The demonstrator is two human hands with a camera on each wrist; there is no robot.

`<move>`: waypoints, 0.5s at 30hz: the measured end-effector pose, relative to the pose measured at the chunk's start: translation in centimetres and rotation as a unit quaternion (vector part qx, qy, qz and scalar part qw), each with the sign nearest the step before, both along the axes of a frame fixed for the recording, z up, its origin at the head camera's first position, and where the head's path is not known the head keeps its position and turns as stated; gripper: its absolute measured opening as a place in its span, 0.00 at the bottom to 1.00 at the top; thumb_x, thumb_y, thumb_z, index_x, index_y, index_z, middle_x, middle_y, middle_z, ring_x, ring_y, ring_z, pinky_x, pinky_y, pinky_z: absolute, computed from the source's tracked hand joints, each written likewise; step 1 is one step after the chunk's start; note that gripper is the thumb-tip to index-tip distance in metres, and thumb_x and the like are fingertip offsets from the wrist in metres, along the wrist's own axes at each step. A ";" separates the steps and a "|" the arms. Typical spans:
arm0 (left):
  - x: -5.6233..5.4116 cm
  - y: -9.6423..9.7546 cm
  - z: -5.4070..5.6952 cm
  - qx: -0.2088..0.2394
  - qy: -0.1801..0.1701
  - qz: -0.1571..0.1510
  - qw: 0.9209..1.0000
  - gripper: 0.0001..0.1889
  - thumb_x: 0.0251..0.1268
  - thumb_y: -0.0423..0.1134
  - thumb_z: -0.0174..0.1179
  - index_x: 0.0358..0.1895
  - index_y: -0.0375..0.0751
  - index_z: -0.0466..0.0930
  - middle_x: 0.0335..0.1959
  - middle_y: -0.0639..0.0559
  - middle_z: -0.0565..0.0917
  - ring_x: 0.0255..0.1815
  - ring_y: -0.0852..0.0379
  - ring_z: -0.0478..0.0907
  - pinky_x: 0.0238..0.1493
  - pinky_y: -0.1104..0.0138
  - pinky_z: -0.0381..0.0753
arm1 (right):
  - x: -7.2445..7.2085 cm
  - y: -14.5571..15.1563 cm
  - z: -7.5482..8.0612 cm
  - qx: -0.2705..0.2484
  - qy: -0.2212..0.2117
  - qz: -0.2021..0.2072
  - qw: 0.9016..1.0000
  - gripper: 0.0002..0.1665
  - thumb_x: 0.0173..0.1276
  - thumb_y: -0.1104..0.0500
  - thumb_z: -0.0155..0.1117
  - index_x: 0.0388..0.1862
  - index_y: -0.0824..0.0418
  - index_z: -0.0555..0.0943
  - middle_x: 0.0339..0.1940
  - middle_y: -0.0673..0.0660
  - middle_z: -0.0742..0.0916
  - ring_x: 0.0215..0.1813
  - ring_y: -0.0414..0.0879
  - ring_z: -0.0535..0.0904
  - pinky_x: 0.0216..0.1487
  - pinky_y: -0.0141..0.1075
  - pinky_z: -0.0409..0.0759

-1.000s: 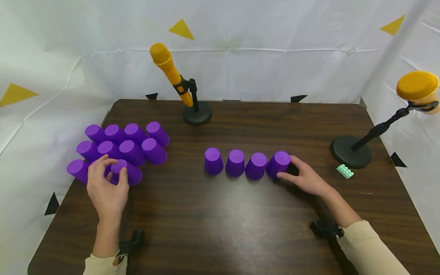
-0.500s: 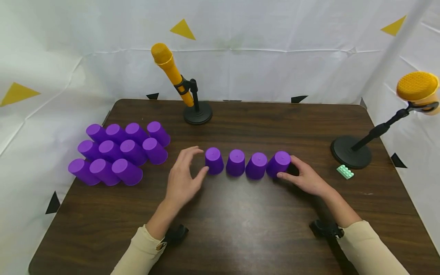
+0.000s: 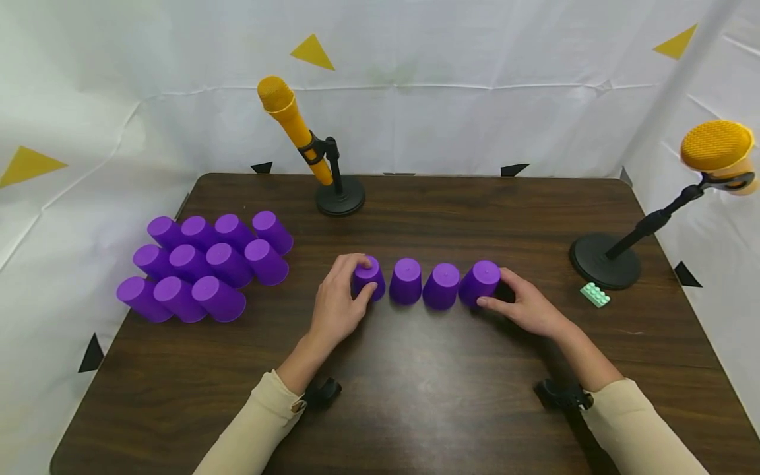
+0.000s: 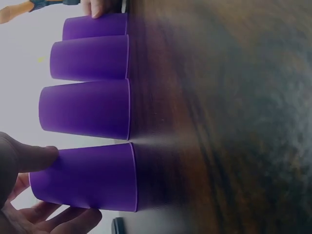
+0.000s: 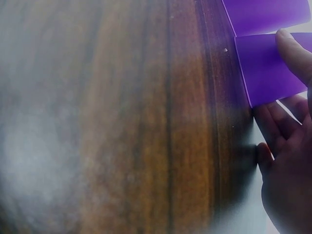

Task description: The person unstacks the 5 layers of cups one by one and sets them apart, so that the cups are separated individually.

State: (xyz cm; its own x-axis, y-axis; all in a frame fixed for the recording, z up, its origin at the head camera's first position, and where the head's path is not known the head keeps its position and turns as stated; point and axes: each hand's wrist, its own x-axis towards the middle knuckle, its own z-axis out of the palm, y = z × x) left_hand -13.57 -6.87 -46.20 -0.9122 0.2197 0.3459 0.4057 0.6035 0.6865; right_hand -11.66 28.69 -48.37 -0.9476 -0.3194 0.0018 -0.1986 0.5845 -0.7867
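Note:
Several purple cups stand upside down in a short row mid-table. My left hand (image 3: 338,307) holds the leftmost cup (image 3: 367,277), thumb on the near side and fingers round the back. In the left wrist view that cup (image 4: 92,178) has its rim right at the tabletop. At the other end, my right hand (image 3: 531,310) grips the rightmost cup (image 3: 479,284) between thumb and fingers; the right wrist view shows its thumb laid across the cup (image 5: 265,68). Between the hands are two more cups, a left one (image 3: 406,282) and a right one (image 3: 441,287).
On the left of the brown table (image 3: 380,402), more purple cups (image 3: 218,300) are grouped in rows. A yellow microphone (image 3: 291,122) on a black stand is at the back. Another yellow microphone (image 3: 717,148) leans at right, near a mint-green toy brick (image 3: 595,295).
My left hand has left the grouped cups, moved right and taken hold of the leftmost cup in the row. The right hand has stayed on its cup.

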 end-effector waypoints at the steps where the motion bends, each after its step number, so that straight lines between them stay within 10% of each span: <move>1: 0.0 -0.1 0.0 0.002 0.000 0.001 1.000 0.18 0.58 0.32 0.70 0.49 0.46 0.75 0.55 0.50 0.77 0.54 0.53 0.77 0.53 0.55 0.78 | 0.0 0.0 0.0 0.001 -0.001 0.000 1.000 0.34 0.66 0.55 0.70 0.68 0.62 0.69 0.61 0.63 0.79 0.66 0.59 0.70 0.66 0.59 0.63; 8: 1.0 -2.4 0.5 0.020 0.004 0.026 0.999 0.17 0.57 0.30 0.70 0.47 0.45 0.75 0.55 0.50 0.78 0.54 0.53 0.77 0.52 0.55 0.79 | -0.1 -0.1 -0.1 0.006 0.000 0.001 1.000 0.34 0.66 0.54 0.69 0.67 0.62 0.69 0.61 0.63 0.79 0.66 0.59 0.70 0.66 0.60 0.63; 15: 2.8 -8.0 0.7 0.018 0.031 0.118 0.992 0.19 0.53 0.26 0.71 0.46 0.41 0.76 0.51 0.47 0.79 0.51 0.51 0.77 0.50 0.54 0.79 | -0.1 0.1 -0.1 0.007 0.002 -0.003 1.000 0.34 0.67 0.52 0.69 0.67 0.62 0.69 0.61 0.62 0.79 0.66 0.59 0.70 0.66 0.59 0.63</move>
State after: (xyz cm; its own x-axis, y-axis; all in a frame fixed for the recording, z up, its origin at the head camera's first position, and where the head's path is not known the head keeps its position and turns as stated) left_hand -10.81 -14.83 -45.45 -0.9136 -0.0113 0.4064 0.2976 0.6625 0.6874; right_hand -11.73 28.80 -48.44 -0.9495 -0.3139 0.0007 -0.1978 0.5966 -0.7778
